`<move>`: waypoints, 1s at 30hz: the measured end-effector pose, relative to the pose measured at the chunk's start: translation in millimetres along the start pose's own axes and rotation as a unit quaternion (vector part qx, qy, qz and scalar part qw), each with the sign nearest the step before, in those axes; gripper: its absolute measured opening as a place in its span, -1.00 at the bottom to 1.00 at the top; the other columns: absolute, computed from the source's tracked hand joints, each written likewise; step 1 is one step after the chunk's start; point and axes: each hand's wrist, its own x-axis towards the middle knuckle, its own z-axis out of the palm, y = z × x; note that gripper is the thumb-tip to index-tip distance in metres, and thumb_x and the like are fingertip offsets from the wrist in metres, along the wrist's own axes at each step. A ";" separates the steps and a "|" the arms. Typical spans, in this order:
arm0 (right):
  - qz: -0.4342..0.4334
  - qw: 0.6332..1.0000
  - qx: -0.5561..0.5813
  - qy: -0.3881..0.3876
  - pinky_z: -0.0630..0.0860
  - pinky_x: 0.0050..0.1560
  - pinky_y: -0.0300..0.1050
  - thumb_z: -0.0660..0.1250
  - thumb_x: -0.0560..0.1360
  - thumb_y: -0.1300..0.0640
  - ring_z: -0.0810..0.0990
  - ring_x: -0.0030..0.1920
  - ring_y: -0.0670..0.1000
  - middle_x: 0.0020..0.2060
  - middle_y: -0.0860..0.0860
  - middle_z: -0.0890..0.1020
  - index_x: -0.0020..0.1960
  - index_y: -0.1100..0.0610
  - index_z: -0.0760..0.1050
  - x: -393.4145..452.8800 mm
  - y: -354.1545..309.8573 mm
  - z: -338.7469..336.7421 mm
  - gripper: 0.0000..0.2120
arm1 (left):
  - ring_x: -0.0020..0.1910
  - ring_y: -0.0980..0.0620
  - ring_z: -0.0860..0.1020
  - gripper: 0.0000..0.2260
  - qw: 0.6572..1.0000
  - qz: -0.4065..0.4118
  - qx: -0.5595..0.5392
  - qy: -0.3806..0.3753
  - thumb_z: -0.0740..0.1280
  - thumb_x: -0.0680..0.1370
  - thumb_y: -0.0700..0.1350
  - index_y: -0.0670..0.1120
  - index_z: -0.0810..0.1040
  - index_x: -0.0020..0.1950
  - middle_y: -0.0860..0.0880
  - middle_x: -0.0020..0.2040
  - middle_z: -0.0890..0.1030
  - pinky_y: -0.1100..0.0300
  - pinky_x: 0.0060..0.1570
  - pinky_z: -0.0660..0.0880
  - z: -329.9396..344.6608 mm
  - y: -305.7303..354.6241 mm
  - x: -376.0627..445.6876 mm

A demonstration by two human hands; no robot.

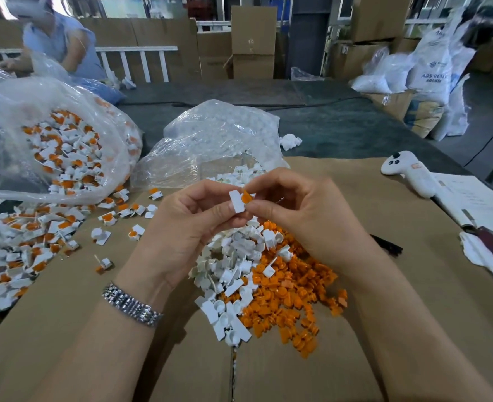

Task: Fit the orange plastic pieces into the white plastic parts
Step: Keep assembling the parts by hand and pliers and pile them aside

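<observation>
Left hand point(193, 216) pinches a white part point(237, 202) above the loose pile point(257, 274); my right hand point(294, 210) pinches an orange piece point(247, 196) against it. Insertion is underway, I judge; next I need a firm, aligned press.

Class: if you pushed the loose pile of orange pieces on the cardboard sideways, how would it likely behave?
The orange pieces would probably scatter rather than move together, as they lie loose. They look small and light. On the flat cardboard they'd likely slide, not roll.
</observation>
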 end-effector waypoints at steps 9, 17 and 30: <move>-0.029 0.998 -0.048 -0.004 0.64 -0.04 -0.11 0.49 0.50 0.16 0.67 -0.12 -0.05 -0.17 -0.06 0.67 0.11 0.07 0.64 -0.6 0.2 -0.8 -0.81 | -0.10 -0.09 0.74 -0.84 1.000 -0.005 0.003 -0.007 0.50 0.39 -0.20 -0.12 0.77 -0.05 -0.20 -0.08 0.74 0.23 -0.10 0.64 -1.6 0.3 -1.3; -0.035 0.997 -0.068 0.031 0.65 -0.07 -0.11 0.52 0.48 0.17 0.67 -0.16 -0.08 -0.20 -0.07 0.67 0.07 0.09 0.66 0.7 4.1 0.7 -0.83 | -0.02 -0.18 0.73 -0.91 1.000 -0.023 -0.021 0.000 0.48 0.48 -0.22 -0.23 0.73 -0.09 -0.29 -0.02 0.72 0.17 -0.07 0.66 1.2 4.1 -2.8; -0.040 0.987 -0.153 0.024 0.62 -0.05 -0.15 0.52 0.48 0.14 0.65 -0.16 -0.14 -0.18 -0.13 0.66 0.07 0.08 0.67 0.8 5.4 6.9 -0.82 | -0.11 -0.16 0.73 -0.94 0.996 -0.082 0.025 0.026 0.53 0.36 -0.21 -0.19 0.70 -0.25 -0.21 -0.19 0.71 0.20 -0.11 0.65 1.8 1.6 -1.8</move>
